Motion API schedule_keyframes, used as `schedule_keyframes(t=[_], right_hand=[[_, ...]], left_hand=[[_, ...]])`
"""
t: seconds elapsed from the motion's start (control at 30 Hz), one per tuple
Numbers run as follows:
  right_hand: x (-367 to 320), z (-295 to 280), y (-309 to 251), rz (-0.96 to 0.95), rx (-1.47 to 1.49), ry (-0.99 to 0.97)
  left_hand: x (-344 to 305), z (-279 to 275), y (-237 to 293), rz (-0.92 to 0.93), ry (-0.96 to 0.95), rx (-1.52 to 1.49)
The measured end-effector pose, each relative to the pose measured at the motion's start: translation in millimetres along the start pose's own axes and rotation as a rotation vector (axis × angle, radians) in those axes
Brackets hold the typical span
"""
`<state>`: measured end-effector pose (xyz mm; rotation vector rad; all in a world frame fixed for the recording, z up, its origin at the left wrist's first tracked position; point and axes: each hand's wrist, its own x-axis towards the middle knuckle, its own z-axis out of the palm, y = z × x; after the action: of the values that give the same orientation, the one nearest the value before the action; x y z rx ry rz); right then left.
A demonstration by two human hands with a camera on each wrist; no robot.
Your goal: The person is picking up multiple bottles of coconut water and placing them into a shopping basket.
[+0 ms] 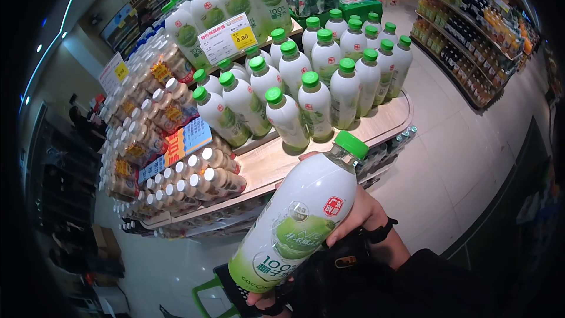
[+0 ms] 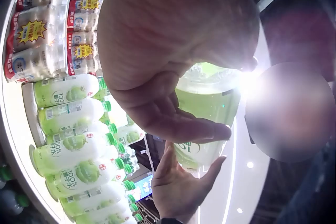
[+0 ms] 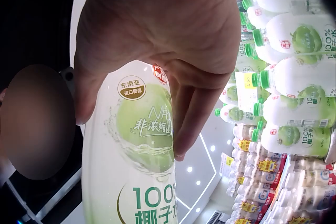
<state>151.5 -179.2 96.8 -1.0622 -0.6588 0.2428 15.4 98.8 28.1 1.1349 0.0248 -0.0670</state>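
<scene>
A large coconut water bottle [image 1: 294, 218], white above and green below with a green cap, is held tilted before the person's body, its label facing up toward the head camera. The right hand [image 1: 364, 212] grips it around the upper part. In the right wrist view, thumb and fingers of the right hand [image 3: 163, 24] straddle the bottle [image 3: 134, 150]. Low on the bottle, the left hand [image 1: 265, 301] holds the base, mostly hidden behind it in the head view. The left wrist view has the left hand [image 2: 173, 40] curled around the bottle's bottom end.
Matching coconut water bottles [image 1: 315, 109] stand in rows on a wooden display table [image 1: 265, 162] ahead. Packs of white-capped bottles [image 1: 194, 179] sit to the left, and a price sign [image 1: 228, 38] stands behind. Shelves [image 1: 465, 41] line the right. A green-handled cart or basket [image 1: 206, 291] is below.
</scene>
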Motion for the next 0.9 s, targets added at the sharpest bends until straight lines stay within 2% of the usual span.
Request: schedule_keyframes(t=[0.17,0.3,0.37,0.47,0.7,0.77,0.9], right_hand=[[-2.3,2.7,3.4,0.024,0.095,0.043],[-4.9,4.7,6.5,0.024,0.027,0.079],[-3.4,8.5,6.9,-0.029,0.073,0.136],[-0.2,7.4,6.4,-0.027,0.075,0.11],[2.8,8.4,4.6,-0.035,0.007,0.088],[2.3,6.1,3.9,0.013,-0.093,0.026],[1.5,9.9,7.4,0.045,-0.038,0.036]], left_hand=[[0.3,-4.5,-1.9,-0.033,-0.027,0.004],[1.6,-11.1,-4.8,-0.039,-0.055,-0.013],[5.3,-11.1,-5.9,-0.036,-0.056,-0.022],[7.1,4.8,2.1,-0.054,0.055,0.049],[6.9,-5.2,-1.2,-0.04,0.054,0.016],[1.8,-7.9,-4.3,-0.035,0.061,0.004],[1.1,-10.7,-6.7,-0.024,0.081,-0.006]])
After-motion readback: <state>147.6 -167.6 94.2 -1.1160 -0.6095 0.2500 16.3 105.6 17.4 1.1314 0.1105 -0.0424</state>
